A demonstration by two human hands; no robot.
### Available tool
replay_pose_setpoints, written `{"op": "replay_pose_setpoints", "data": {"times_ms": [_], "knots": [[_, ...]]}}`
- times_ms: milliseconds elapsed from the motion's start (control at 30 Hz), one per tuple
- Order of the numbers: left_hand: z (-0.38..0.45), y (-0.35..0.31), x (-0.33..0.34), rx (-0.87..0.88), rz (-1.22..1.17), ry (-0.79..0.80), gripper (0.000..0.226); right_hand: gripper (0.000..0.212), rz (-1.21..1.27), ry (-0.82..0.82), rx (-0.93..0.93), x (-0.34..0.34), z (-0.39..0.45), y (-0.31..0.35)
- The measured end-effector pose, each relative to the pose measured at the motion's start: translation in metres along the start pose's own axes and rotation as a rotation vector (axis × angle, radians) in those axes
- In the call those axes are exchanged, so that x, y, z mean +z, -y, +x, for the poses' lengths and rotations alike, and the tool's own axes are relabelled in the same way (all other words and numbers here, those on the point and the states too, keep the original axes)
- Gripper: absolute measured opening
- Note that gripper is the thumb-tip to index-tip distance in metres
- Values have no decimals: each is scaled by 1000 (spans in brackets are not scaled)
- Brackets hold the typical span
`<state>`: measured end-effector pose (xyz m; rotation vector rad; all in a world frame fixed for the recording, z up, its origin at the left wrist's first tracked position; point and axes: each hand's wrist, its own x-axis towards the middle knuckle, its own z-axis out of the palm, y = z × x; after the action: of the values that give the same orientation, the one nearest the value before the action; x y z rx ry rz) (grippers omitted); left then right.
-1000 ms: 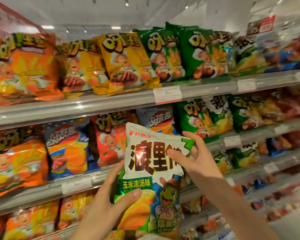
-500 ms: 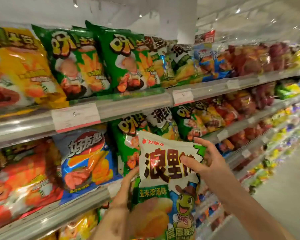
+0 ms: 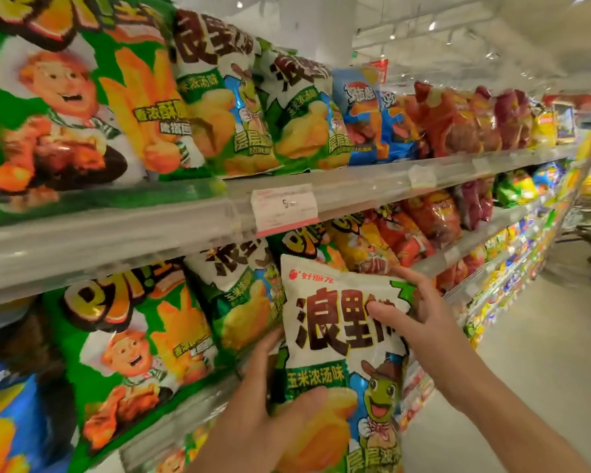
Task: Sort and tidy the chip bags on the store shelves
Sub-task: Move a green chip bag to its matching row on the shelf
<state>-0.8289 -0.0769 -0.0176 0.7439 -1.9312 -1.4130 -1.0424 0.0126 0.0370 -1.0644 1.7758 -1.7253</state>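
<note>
Both hands hold one white chip bag (image 3: 325, 322) with dark lettering and a green turtle figure, upright in front of the middle shelf. My left hand (image 3: 270, 414) grips its lower left edge, thumb across the front. My right hand (image 3: 420, 319) grips its upper right corner. Just behind it on the middle shelf stands a matching white bag (image 3: 239, 288), next to a green bag (image 3: 133, 349). Two more matching white bags (image 3: 253, 97) stand on the upper shelf beside a large green bag (image 3: 65, 97).
Upper shelf rail (image 3: 372, 186) carries a price tag (image 3: 284, 208). Blue, red and yellow bags (image 3: 458, 121) fill the shelves to the right. The aisle floor (image 3: 543, 353) runs along the right, with a trolley (image 3: 587, 230) at its far end.
The view has shifted right along the shelves and closer. The held bag has moved with both hands to sit beside the matching white bag on the middle shelf.
</note>
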Motion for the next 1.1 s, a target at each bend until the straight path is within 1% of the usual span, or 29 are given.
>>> {"op": "replay_pose_setpoints", "data": {"times_ms": [100, 200, 333, 400, 467, 600, 733, 767, 867, 967, 1033, 1100], "knots": [[23, 0, 15, -12, -5, 2, 78, 70, 4, -3, 7, -15, 24, -8], [45, -4, 34, -14, -6, -4, 76, 68, 36, 9, 18, -30, 48, -14], [72, -12, 62, -26, 20, -40, 78, 70, 40, 41, 11, -55, 81, -26], [86, -15, 79, -40, 53, -78, 78, 65, 54, 70, 12, -72, 101, -35], [102, -16, 101, -56, 30, -91, 79, 59, 82, 98, 16, -91, 123, -43], [136, -19, 149, -75, -16, -99, 92, 61, 141, 164, 36, -131, 169, -54], [163, -28, 188, -115, -22, -145, 94, 58, 196, 218, 54, -168, 208, -62], [168, -29, 197, -116, -19, -159, 93, 58, 197, 232, 57, -176, 216, -65], [184, -34, 223, -106, -18, -179, 79, 61, 214, 260, 80, -197, 237, -73], [200, -39, 240, -93, -2, -200, 79, 61, 225, 250, 83, -215, 257, -78], [211, -43, 244, -82, 60, -237, 74, 60, 235, 227, 79, -226, 272, -80], [223, -39, 244, -50, 193, -314, 75, 61, 222, 209, 68, -236, 285, -84]]}}
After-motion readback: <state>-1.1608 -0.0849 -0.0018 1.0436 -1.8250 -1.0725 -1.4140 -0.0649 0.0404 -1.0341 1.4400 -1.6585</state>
